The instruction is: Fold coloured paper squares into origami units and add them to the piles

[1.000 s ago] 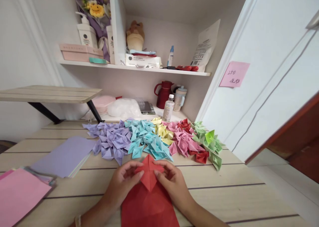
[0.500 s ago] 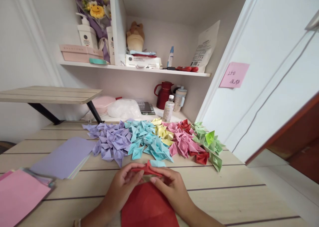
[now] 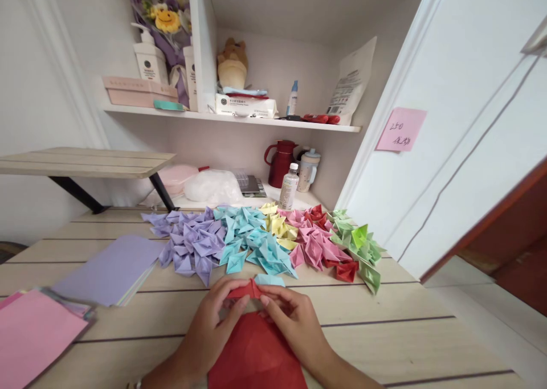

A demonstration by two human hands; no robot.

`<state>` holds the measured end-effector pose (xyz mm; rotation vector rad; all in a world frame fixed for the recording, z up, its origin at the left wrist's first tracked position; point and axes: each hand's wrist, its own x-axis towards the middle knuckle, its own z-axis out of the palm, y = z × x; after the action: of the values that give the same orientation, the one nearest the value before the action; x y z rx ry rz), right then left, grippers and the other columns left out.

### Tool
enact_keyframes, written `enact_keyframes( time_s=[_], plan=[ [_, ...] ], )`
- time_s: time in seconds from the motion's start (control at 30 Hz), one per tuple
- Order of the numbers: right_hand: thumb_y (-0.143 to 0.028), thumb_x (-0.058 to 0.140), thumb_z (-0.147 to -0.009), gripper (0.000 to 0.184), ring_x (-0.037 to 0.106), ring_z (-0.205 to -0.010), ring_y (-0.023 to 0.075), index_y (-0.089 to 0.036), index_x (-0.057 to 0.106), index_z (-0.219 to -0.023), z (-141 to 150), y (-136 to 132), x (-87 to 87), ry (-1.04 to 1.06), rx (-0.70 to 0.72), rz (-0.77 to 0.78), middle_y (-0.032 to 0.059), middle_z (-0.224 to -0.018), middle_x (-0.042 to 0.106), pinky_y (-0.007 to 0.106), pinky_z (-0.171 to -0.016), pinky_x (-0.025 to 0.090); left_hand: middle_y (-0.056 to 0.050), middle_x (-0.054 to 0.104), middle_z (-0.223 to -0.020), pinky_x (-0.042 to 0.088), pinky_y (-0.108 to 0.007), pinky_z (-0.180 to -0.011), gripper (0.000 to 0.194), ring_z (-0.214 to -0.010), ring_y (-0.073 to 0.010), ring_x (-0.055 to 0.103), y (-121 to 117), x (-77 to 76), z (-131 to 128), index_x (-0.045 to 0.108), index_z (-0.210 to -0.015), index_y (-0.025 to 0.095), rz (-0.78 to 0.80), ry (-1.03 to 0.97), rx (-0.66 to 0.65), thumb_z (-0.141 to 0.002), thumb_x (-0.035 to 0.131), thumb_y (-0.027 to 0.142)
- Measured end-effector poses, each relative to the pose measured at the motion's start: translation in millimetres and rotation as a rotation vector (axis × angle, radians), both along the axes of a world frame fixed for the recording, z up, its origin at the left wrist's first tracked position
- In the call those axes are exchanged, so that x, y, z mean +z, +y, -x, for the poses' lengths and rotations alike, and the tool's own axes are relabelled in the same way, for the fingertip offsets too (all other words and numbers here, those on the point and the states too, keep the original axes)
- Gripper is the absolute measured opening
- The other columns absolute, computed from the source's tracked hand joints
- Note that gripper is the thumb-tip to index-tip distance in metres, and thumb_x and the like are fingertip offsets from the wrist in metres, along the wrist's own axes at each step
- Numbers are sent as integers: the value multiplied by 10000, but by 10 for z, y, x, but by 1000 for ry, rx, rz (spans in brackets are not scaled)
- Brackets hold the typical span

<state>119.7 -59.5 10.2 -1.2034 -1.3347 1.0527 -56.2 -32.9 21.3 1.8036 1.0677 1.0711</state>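
Note:
A small folded red paper boat (image 3: 245, 290) is held between both hands above the table's near part. My left hand (image 3: 216, 315) pinches its left end between thumb and fingers. On its right end, the thumb and fingers of my right hand (image 3: 294, 318) are closed too. Under the hands lies a flat sheet of red paper (image 3: 256, 355). Just behind the boat rests a light blue folded paper piece (image 3: 270, 280), partly covered by my right fingers. Farther back spread folded paper boats in purple (image 3: 194, 241), blue (image 3: 243, 229), yellow (image 3: 277, 226), pink (image 3: 316, 241) and green (image 3: 363, 244).
Stacks of purple paper (image 3: 115, 266) and pink paper (image 3: 36, 335) lie at the left. A small raised stand (image 3: 89, 161) is behind them. A bottle (image 3: 289, 187) and a dark red jug (image 3: 281, 164) stand at the back, below a loaded shelf (image 3: 239, 118).
The red paper boat has turned in my fingers, so its side now faces me more flatly. Both hands have stayed in nearly the same place.

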Motion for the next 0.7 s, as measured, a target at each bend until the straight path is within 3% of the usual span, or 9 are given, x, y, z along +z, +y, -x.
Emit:
enact_keyframes(
  time_s=[0.27,0.53,0.7],
  plan=[
    [-444,621,-769,318,637,-748,224,-199,728,-942,-25,14,3,-18,-52,-49,79,-846,723,317,-687,498,-63,635,-1036,442,-323,-879,212,-1000,-233,568,-2,5,-2,635,-1001,251,-64,67,-22,-807,555,275],
    [-390,651,-755,251,629,-919,250,-224,726,-926,-42,35,35,10,-21,-88,92,-1005,692,318,-716,510,-71,628,-1123,432,-329,-930,248,-1069,-235,558,4,30,-2,633,-1024,235,1,-21,-36,-779,592,250],
    [-365,665,-745,244,636,-918,245,-230,722,-940,-33,28,49,8,-23,-105,89,-1000,693,321,-736,515,-68,641,-1122,435,-334,-930,246,-1069,-236,569,14,34,-6,636,-1018,224,41,-82,-54,-777,599,250]
  ],
)
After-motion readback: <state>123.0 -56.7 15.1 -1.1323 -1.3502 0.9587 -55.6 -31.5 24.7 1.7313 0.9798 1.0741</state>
